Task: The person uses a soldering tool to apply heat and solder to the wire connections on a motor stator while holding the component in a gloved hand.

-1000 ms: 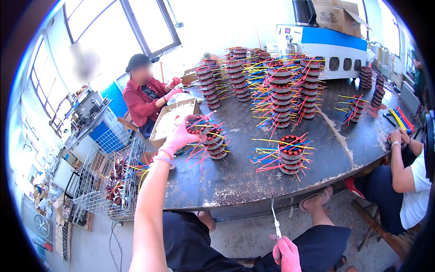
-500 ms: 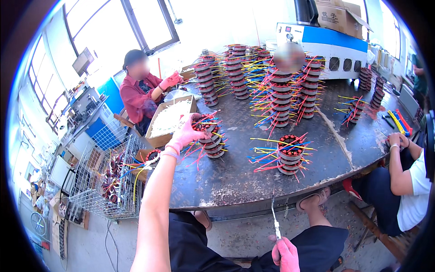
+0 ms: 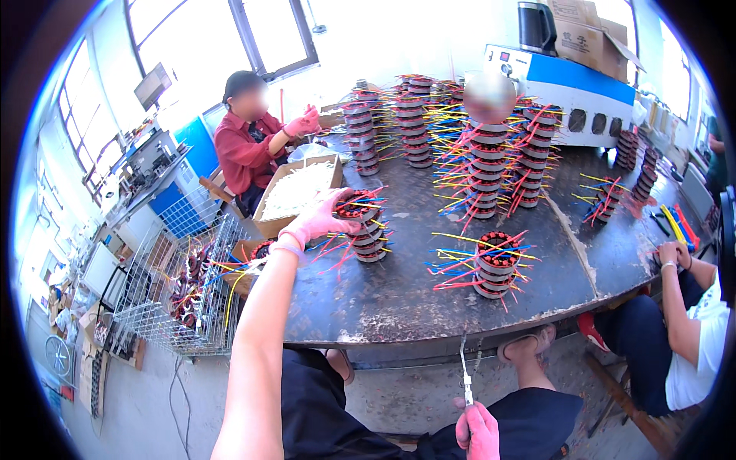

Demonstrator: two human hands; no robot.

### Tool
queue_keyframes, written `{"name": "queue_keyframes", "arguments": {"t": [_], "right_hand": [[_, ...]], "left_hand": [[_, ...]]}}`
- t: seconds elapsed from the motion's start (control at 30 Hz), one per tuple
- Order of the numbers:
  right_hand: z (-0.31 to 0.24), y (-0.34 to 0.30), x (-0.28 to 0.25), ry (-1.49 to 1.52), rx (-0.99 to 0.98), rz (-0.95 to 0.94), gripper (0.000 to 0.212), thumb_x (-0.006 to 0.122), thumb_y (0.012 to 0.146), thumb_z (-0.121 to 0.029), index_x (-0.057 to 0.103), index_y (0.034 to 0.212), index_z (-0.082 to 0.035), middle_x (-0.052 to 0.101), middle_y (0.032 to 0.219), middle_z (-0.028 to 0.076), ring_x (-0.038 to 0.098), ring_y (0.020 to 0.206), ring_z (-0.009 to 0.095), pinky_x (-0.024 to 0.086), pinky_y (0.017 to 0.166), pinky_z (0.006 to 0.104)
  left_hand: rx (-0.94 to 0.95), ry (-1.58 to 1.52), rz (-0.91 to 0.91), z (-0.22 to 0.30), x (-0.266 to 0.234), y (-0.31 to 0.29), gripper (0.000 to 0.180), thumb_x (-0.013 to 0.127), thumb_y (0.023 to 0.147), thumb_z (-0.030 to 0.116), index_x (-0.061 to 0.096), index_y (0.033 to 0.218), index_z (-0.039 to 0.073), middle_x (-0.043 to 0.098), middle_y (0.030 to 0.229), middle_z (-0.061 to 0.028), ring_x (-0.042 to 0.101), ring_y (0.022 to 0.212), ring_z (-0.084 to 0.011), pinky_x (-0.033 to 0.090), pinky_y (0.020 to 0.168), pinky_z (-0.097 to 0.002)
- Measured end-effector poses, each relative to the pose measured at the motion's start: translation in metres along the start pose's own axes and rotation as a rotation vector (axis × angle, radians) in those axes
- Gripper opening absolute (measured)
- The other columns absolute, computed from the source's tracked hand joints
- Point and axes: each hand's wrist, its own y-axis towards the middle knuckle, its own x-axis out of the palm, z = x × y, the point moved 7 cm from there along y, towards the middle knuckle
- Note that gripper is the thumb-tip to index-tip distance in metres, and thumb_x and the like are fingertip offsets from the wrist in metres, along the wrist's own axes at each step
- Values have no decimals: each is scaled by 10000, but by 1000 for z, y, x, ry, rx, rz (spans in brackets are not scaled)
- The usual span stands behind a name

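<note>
Clasping coil stack (image 3: 369,245), left fingers (image 3: 345,227) half-curled, some hidden; right fingers (image 3: 478,422) closed round slim tool (image 3: 468,389).

Left hand (image 3: 326,218) covers near-left side of ring stack (image 3: 370,244); far-side fingers hidden. Left forearm (image 3: 262,360) cut by lower edge. Right hand (image 3: 479,431) hides tool (image 3: 467,377) handle, wrist out of frame. Tool tip too thin to read against dark table edge (image 3: 429,342). Round blur masks top of tall stack (image 3: 484,172). Red-shirted co-worker's (image 3: 244,149) face blurred. White-shirted person (image 3: 701,345) cut by right rim. White pieces (image 3: 301,189) in box too small to tell.
</note>
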Motion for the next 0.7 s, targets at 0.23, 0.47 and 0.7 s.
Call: {"name": "queue_keyframes", "arguments": {"t": [0.23, 0.47, 0.7], "right_hand": [[3, -11, -10, 1, 9, 103, 401, 474, 1019, -369, 444, 698, -131, 362, 557, -42, 323, 466, 78, 212, 439, 261], [-11, -11, -9, -438, -355, -5, 411, 435, 998, -374, 410, 692, -101, 345, 565, -16, 327, 459, 134, 258, 419, 282], [-9, -1, 4, 37, -176, -77, 521, 534, 1010, -381, 561, 1208, 101, 451, 584, -37, 372, 467, 43, 256, 404, 217]], "left_hand": [[123, 221, 84, 28, -15, -26, 970, 819, 694, 429, 387, 1472, 42, 439, 1449, -219, 374, 1377, -385, 294, 1148, -458], [319, 284, 296, 45, 6, -86, 864, 777, 702, 379, 425, 1423, 59, 465, 1399, -193, 399, 1342, -374, 252, 1165, -487], [436, 235, 108, 105, 22, -97, 607, 763, 793, 359, 581, 1286, 56, 609, 1244, -159, 556, 1178, -336, 432, 1012, -448]]}}
